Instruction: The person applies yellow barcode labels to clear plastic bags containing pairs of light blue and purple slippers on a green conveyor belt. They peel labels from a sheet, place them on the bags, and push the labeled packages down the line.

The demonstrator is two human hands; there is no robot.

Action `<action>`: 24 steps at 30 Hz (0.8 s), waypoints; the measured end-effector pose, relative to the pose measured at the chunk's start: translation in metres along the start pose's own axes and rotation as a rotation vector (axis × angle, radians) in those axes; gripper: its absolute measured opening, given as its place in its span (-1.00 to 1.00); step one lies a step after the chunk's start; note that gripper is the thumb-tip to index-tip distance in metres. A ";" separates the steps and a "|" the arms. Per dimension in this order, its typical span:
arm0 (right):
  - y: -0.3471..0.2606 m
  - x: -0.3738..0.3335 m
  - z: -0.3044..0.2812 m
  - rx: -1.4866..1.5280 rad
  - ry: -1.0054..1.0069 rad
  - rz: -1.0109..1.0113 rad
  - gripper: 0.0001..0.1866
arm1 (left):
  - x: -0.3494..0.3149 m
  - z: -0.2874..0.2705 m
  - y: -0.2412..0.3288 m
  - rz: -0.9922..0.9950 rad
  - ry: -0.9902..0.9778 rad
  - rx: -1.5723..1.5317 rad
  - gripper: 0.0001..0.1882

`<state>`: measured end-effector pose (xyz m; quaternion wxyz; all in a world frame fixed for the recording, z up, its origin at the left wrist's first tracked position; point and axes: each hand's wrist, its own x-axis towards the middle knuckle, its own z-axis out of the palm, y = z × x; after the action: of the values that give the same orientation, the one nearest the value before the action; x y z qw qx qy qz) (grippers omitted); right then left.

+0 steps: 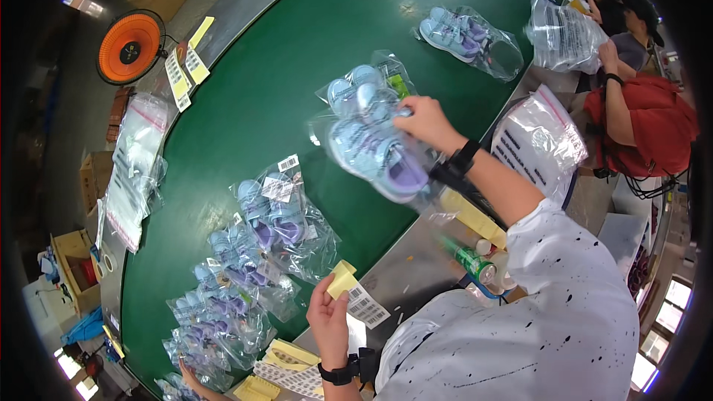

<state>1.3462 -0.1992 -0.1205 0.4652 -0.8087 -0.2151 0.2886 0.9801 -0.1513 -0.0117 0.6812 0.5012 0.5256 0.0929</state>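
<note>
My right hand (429, 125) is closed on a clear plastic bag holding a pair of light blue and purple shoes (375, 156), raised over the green belt (290, 89). Just beyond it, partly overlapped, is another bagged blue pair (360, 89) with a green tag. Low in front of me, my left hand (329, 315) pinches a sheet of barcode stickers (365, 304) whose yellow backing curls up at the top. A bagged pair with a white barcode label (275, 212) lies on the belt left of that hand.
More bagged shoes (215, 304) crowd the belt's near left, where another person's hand (194, 382) reaches in. Sticker sheets (290, 371) and a green can (475, 263) rest on the metal edge. A person in red (646, 126) handles plastic bags at right. An orange fan (128, 48) stands far left.
</note>
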 end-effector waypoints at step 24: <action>-0.051 -0.142 0.119 0.314 -0.641 -0.431 -0.92 | 0.025 -0.002 -0.001 0.127 0.174 0.068 -0.86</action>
<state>1.1579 -0.1882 -0.0858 0.5422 -0.5336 -0.4667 0.4510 0.9885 -0.1338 -0.0280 0.6082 0.5464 0.5528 0.1609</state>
